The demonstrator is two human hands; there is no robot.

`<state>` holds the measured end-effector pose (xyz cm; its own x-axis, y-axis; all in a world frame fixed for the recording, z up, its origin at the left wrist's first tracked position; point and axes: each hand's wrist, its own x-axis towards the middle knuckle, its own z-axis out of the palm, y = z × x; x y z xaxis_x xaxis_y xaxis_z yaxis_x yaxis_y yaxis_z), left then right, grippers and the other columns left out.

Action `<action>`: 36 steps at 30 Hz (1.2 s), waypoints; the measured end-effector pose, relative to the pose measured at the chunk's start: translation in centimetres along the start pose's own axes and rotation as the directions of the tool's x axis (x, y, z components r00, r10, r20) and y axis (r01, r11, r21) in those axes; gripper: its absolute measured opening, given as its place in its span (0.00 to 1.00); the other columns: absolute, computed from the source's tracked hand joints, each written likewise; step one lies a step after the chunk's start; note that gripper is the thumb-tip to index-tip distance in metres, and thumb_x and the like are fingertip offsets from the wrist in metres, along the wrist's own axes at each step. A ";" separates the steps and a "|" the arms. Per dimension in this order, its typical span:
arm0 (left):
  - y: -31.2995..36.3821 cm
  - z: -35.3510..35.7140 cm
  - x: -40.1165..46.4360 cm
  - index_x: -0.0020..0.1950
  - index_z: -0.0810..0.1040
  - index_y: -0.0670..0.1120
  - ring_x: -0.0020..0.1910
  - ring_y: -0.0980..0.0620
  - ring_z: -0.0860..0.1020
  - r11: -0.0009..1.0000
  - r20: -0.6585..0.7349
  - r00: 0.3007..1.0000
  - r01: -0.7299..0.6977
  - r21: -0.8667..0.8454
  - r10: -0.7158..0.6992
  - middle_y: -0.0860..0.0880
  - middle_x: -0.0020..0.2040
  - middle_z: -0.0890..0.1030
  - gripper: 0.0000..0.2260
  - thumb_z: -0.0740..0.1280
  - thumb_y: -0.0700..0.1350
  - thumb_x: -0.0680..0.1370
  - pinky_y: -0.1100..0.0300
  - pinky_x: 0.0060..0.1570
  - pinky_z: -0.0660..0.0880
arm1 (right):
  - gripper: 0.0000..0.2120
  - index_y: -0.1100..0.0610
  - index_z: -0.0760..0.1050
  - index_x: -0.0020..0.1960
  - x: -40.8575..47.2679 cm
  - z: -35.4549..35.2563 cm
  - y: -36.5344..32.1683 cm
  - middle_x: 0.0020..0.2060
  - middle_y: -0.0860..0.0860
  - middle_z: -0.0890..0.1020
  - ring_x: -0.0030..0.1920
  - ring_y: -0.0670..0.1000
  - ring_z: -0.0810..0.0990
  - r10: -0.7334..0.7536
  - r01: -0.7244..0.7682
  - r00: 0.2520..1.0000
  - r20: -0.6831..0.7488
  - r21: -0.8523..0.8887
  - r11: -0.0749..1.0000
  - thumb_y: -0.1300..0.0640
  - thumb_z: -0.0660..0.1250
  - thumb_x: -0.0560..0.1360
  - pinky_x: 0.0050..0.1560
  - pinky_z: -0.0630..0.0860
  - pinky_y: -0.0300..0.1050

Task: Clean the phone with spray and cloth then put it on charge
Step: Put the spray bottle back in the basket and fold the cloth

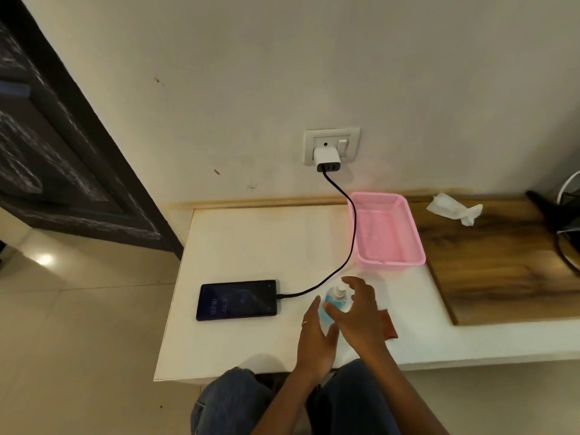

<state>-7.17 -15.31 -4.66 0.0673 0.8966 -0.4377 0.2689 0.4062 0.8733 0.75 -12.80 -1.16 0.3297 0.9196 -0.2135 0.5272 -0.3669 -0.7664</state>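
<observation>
Two relaxed hands, left hand and right hand, grip wide, flanking a small translucent blue spray bottle, flat glossy black phone on smooth white desk, thin black cable plugged in, brown cloth beside right hand

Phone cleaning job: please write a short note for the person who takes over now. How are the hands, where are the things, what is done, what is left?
Left hand: open, beside the spray bottle, holding nothing.
Right hand: fingers loosely spread around the bottle; a grip is not clear.
Phone: flat on the white table, screen lit, black cable plugged in and running to the wall charger.
Brown cloth: on the table, partly under the right hand.
Done: phone is on charge.
Left: probably only tidying bottle and cloth; the pink basket stands close by.
</observation>
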 end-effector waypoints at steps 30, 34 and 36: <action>0.9 3.2 6.1 0.76 0.58 0.51 0.73 0.51 0.63 0.933 0.240 0.964 -0.189 0.305 0.116 0.51 0.75 0.64 0.25 0.61 0.49 0.80 0.55 0.71 0.62 | 0.22 0.63 0.69 0.62 21.9 -7.1 0.3 0.56 0.59 0.79 0.53 0.55 0.79 -0.135 0.150 0.959 -0.250 0.040 0.988 0.56 0.71 0.72 0.49 0.73 0.41; 0.0 3.3 6.2 0.76 0.58 0.50 0.73 0.52 0.62 0.921 0.254 0.961 -0.197 0.336 0.113 0.51 0.75 0.64 0.25 0.60 0.49 0.80 0.56 0.71 0.61 | 0.22 0.63 0.68 0.62 23.2 -6.4 1.0 0.57 0.59 0.78 0.54 0.56 0.79 -0.131 0.142 0.954 -0.269 0.022 0.990 0.57 0.70 0.72 0.53 0.74 0.44; -0.2 3.4 6.2 0.75 0.59 0.50 0.73 0.52 0.63 0.918 0.248 0.961 -0.203 0.341 0.121 0.51 0.75 0.65 0.24 0.61 0.49 0.80 0.58 0.70 0.61 | 0.23 0.62 0.68 0.63 23.5 -6.4 1.2 0.57 0.58 0.78 0.55 0.56 0.78 -0.134 0.138 0.952 -0.275 -0.005 0.990 0.56 0.70 0.73 0.52 0.73 0.43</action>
<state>-3.49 -10.40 -8.29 0.3356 0.8670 -0.3684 0.5611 0.1301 0.8175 14.11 7.52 -3.23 0.4585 0.8862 0.0658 0.5713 -0.2373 -0.7857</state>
